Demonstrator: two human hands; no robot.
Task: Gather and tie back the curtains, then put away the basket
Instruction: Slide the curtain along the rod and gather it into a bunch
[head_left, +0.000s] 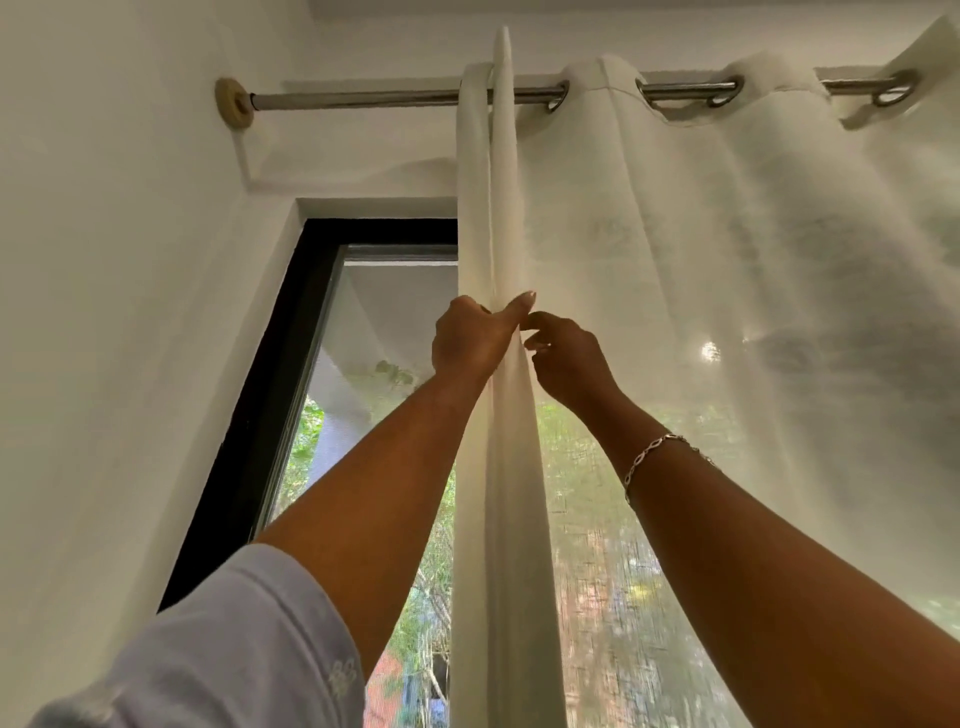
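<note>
While the left hand (474, 339) clasps 2 upright curtain folds (500, 208), the ungathered cloth (727, 249) lies rightward, beside the right hand (567, 359), whose grasp cannot be told.

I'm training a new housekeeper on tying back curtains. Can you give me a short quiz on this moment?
1. True or false: the left hand grips the gathered fold of the curtain.
2. Which wrist wears the bracelet? A) left B) right
3. What colour is the window frame?
Key: 1 true; 2 B; 3 black.
</note>
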